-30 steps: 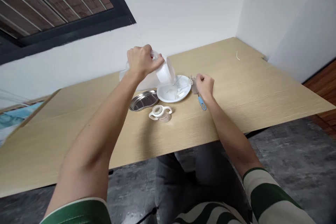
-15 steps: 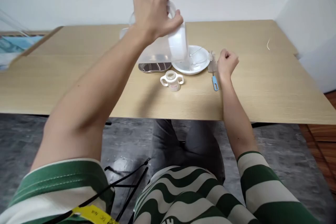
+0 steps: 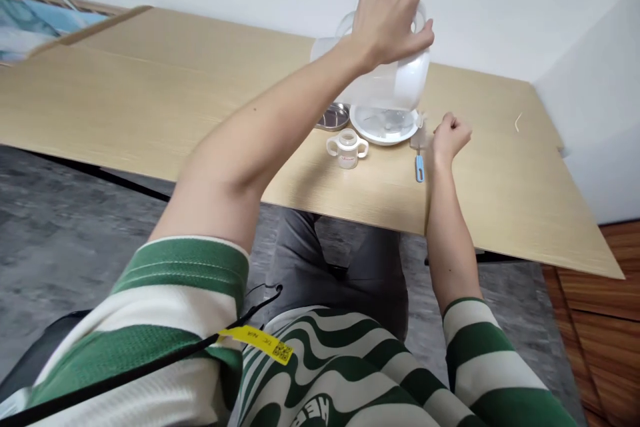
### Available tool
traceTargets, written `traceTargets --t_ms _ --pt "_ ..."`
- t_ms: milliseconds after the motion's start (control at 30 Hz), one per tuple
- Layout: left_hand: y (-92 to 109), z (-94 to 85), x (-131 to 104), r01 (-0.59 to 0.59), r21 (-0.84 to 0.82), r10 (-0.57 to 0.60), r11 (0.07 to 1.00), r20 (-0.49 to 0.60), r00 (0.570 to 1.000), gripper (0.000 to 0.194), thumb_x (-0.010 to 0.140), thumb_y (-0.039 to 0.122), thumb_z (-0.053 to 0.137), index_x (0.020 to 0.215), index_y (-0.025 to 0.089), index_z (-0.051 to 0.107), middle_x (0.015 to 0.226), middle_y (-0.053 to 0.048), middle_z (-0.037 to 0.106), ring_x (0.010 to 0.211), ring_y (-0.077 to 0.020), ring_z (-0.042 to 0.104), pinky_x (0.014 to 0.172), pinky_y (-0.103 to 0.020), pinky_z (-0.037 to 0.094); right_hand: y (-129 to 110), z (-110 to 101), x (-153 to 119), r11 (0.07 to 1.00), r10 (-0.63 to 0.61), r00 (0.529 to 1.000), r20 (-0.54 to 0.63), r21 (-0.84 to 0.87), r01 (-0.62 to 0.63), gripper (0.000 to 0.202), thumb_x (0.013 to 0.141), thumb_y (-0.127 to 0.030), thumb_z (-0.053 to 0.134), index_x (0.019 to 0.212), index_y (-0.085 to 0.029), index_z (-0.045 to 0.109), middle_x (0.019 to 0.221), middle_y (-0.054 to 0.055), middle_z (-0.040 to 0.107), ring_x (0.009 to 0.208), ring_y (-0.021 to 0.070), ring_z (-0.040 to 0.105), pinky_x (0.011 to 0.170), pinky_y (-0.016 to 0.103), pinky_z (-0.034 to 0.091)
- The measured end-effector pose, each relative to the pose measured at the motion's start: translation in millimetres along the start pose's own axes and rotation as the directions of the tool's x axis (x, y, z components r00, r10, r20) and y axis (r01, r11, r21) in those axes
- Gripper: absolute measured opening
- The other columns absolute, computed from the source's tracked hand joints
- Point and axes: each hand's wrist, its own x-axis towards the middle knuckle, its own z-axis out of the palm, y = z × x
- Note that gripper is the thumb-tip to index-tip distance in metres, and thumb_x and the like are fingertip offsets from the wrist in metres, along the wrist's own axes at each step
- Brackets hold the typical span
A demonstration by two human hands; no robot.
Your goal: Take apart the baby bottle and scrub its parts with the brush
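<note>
My left hand (image 3: 393, 20) is closed around the handle of a translucent plastic pitcher (image 3: 380, 88). Tipped onto its side, the pitcher hangs above the far part of the table, over a white basin (image 3: 387, 140). Clear objects lie in the basin, but I cannot make out what they are. My right hand (image 3: 451, 138) rests on the table as a fist, nothing visible in it. Just left of it lies a brush with a blue handle (image 3: 419, 168). A small two-handled cup (image 3: 347, 152) stands upright in front of the basin.
Left of the basin is a shiny metal tray (image 3: 334, 119), partly hidden by my left forearm. A thin pale strip (image 3: 518, 122) lies on the wooden table (image 3: 500, 200) at the right. A white wall (image 3: 480, 7) rises behind the table.
My view has turned and tilted. My left hand, still holding the pitcher, has shifted right relative to the cup, so the pitcher is now more over the basin. My right fist stays beside the brush.
</note>
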Motion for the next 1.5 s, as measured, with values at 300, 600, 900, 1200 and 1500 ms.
traceTargets --t_ms 300,600,900,1200,1500 --pt "-25.1 5.1 -8.2 0.085 0.088 -0.08 0.992 -0.06 0.995 0.04 0.092 0.048 0.052 0.11 0.017 0.071 0.101 -0.016 0.074 0.088 -0.0335 0.061 0.069 -0.043 0.026 -0.2 0.5 0.1 0.999 0.038 0.998 -0.054 0.023 -0.036 0.038 0.1 -0.036 0.038 0.065 -0.022 0.044 0.068 -0.002 0.04 0.069 0.013 0.046 0.065 0.027 0.041" --pt "-52.2 15.3 -16.8 0.171 0.153 -0.168 0.973 -0.035 0.985 0.038 0.088 0.051 0.058 0.099 0.017 0.07 0.097 -0.015 0.073 0.088 -0.0315 0.06 0.069 -0.04 0.022 -3.9 1.3 -3.2 0.999 0.022 0.993 -0.12 -0.023 -0.025 0.037 0.098 -0.036 0.042 0.063 -0.023 0.045 0.064 -0.003 0.04 0.066 0.0141 0.046 0.066 0.029 0.042" --pt "-38.0 23.3 -10.2 0.129 0.046 -0.127 0.991 -0.038 0.991 0.027 0.084 0.051 0.061 0.087 0.025 0.067 0.083 -0.007 0.071 0.074 -0.023 0.045 0.068 -0.038 0.015 -14.3 -4.3 -8.2 0.999 0.045 0.992 -0.121 -0.01 -0.047 0.038 0.095 -0.029 0.043 0.058 -0.024 0.039 0.059 -0.004 0.036 0.064 0.0144 0.045 0.065 0.028 0.041" --pt "-47.5 53.2 9.0 0.164 0.073 -0.163 0.984 -0.014 0.986 0.033 0.083 0.057 0.062 0.09 0.025 0.063 0.083 -0.006 0.066 0.074 -0.0215 0.035 0.069 -0.038 0.014 -13.5 -4.7 -5.3 0.996 0.081 0.995 -0.058 0.026 -0.08 0.037 0.095 -0.033 0.044 0.059 -0.024 0.041 0.061 -0.002 0.039 0.066 0.015 0.045 0.066 0.029 0.041" --pt "-79.0 32.4 -18.5 0.313 0.089 -0.317 0.946 0.039 0.948 0.038 0.084 0.062 0.055 0.091 0.025 0.063 0.086 -0.005 0.063 0.082 -0.0222 0.034 0.072 -0.036 0.013 -5.8 -1.0 -0.8 0.999 0.04 0.994 -0.106 0.007 -0.039 0.038 0.094 -0.032 0.045 0.058 -0.023 0.044 0.057 -0.004 0.039 0.062 0.0143 0.045 0.066 0.029 0.042"
